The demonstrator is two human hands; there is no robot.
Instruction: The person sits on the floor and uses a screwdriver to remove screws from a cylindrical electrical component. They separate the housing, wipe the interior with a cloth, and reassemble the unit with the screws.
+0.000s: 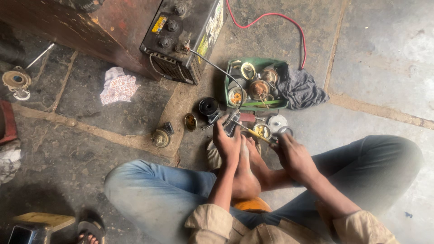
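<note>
Big black battery [183,38] up top has a yellow sticker on its lid and a yellow label down one side. Cracked stone floor [384,54]. Green tray [230,103] full of round metal parts. Left hand [227,143] grips a small metal part [232,121] just below the tray; right hand [294,156] clenches a yellow-handled screwdriver [253,133].
</note>
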